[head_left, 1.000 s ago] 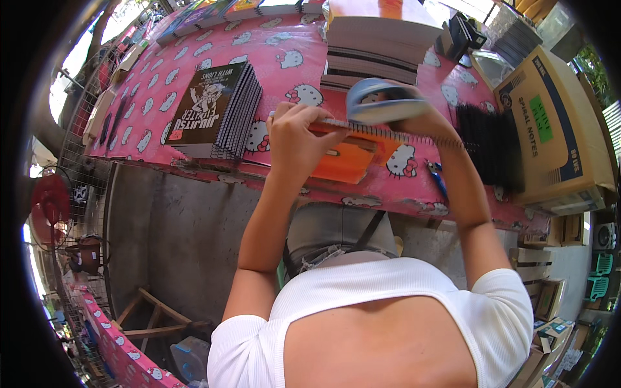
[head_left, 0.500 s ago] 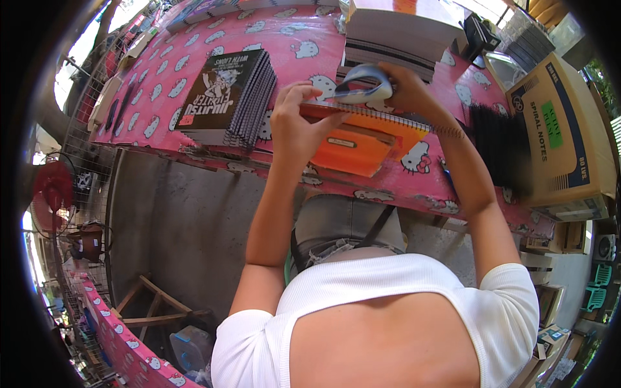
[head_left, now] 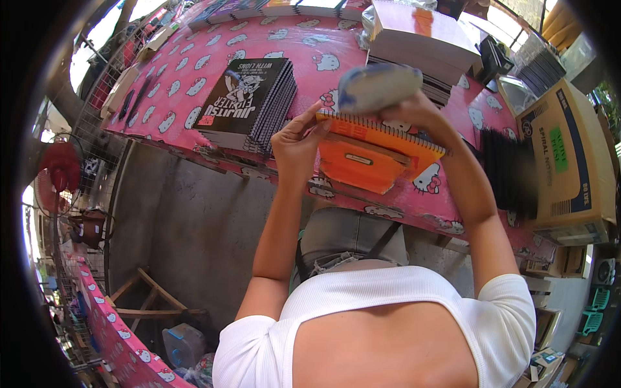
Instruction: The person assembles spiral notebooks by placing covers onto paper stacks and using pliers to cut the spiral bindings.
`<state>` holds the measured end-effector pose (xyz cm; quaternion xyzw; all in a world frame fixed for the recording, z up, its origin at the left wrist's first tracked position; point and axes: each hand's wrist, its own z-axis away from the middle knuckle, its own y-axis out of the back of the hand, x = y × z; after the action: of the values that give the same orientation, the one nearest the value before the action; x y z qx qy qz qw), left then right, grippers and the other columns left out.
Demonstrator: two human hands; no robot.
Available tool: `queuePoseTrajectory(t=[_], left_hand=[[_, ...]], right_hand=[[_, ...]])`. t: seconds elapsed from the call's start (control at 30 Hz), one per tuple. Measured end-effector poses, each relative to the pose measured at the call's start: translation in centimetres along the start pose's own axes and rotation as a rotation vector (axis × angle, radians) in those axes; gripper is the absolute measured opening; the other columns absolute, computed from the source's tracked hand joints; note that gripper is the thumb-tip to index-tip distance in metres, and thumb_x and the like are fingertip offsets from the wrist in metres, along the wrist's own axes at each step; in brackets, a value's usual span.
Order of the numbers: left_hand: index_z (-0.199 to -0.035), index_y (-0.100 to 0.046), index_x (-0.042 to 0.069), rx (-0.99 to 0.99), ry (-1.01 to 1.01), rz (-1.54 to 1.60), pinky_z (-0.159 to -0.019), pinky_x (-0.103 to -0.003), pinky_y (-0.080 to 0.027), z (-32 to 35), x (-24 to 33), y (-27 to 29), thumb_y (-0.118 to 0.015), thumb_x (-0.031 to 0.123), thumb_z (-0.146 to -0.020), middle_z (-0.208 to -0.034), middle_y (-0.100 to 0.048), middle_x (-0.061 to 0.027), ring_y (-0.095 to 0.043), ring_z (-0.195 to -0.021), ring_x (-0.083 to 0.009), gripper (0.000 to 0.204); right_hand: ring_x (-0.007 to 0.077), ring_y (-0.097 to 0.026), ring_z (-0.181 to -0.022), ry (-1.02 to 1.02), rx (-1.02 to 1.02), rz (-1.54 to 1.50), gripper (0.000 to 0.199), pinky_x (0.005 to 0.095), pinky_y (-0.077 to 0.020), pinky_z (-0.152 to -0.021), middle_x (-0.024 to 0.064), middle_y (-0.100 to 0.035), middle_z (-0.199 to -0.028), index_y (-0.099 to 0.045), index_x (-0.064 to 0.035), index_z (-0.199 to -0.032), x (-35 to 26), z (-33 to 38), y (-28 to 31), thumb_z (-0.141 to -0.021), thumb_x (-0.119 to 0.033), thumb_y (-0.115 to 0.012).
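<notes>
My left hand (head_left: 301,137) pinches the upper left corner of an orange spiral notebook (head_left: 362,165). The notebook stands tilted at the table's near edge, with a dark spiral coil (head_left: 381,124) running along its top edge. My right hand (head_left: 414,110) is just above the coil, closed round a rounded blue and grey tool (head_left: 378,88). Motion smears that tool, and its exact kind cannot be made out. My right fingers are partly hidden behind it. Left of the notebook lies a stack of spiral-bound books with black covers (head_left: 242,97).
A tall stack of pages and bound books (head_left: 420,39) rises behind my right hand. Black coils (head_left: 508,171) lie beside a cardboard box (head_left: 569,155) at the right. More books (head_left: 278,8) line the far edge of the pink patterned table (head_left: 194,64).
The blue and grey tool has swung and turned in my right hand, and now blurs. The coil tail that stuck out past the notebook's right corner no longer shows. My view has shifted slightly.
</notes>
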<state>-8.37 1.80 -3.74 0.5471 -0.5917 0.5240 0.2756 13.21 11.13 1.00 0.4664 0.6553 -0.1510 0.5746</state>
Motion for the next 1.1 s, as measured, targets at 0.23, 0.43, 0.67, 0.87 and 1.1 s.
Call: queuePoseTrajectory(t=[0.23,0.43,0.67,0.87,1.1], left_hand=[[-0.106,-0.066,-0.003,-0.027,0.107,0.014,-0.078,-0.023,-0.053,-1.2,1.2,0.0,-0.068,-0.008,-0.079,-0.099,-0.068,-0.0104,-0.064,-0.086,-0.0121,0.028],[-0.090,-0.061,-0.002,-0.191,-0.633,-0.215,-0.068,-0.023,-0.055,-1.8,8.4,-2.9,-0.072,-0.002,-0.080,-0.092,-0.068,-0.0141,-0.065,-0.075,-0.0135,0.015],[-0.098,-0.069,0.004,-0.566,-0.711,-0.591,-0.071,-0.032,-0.054,5.0,8.0,-3.4,-0.074,-0.005,-0.066,-0.095,-0.071,-0.0097,-0.067,-0.087,-0.0205,0.034],[-0.077,-0.061,0.002,-0.257,-0.463,-0.412,-0.069,-0.030,-0.056,7.8,0.8,-5.0,-0.079,-0.009,-0.066,-0.103,-0.067,-0.0157,-0.067,-0.090,-0.0231,0.024],[-0.080,-0.066,0.000,-0.279,-0.541,-0.560,-0.078,-0.031,-0.054,7.5,1.9,-6.0,-0.076,-0.011,-0.066,-0.093,-0.071,-0.0140,-0.067,-0.087,-0.0221,0.020]], right_hand=[[0.0396,-0.059,-0.100,-0.395,0.193,1.015,0.048,0.0468,-0.0480,-0.081,0.0162,-0.059,-0.117,-0.053,-0.0098,-0.119,2.9,6.9,0.6,-0.076,-0.025,-0.068],[0.0351,-0.048,-0.120,-0.338,0.217,1.124,0.054,0.0468,-0.0363,-0.100,0.0152,-0.047,-0.135,-0.047,-0.0092,-0.129,1.3,17.8,1.9,-0.083,-0.033,-0.064],[0.0317,-0.036,-0.132,-0.512,0.122,1.259,0.056,0.0562,-0.0113,-0.111,0.0191,-0.041,-0.139,-0.042,-0.0106,-0.138,1.8,27.3,1.1,-0.091,-0.038,-0.055],[0.0308,-0.058,-0.094,-0.376,0.379,0.683,0.043,0.0458,-0.0429,-0.088,0.0131,-0.060,-0.104,-0.056,-0.0079,-0.122,-2.4,23.7,-1.0,-0.081,-0.013,-0.068],[0.0316,-0.058,-0.095,-0.038,0.271,0.538,0.046,0.0394,-0.0483,-0.081,0.0144,-0.059,-0.106,-0.060,-0.0030,-0.111,-6.8,17.7,-6.4,-0.071,-0.017,-0.079]])
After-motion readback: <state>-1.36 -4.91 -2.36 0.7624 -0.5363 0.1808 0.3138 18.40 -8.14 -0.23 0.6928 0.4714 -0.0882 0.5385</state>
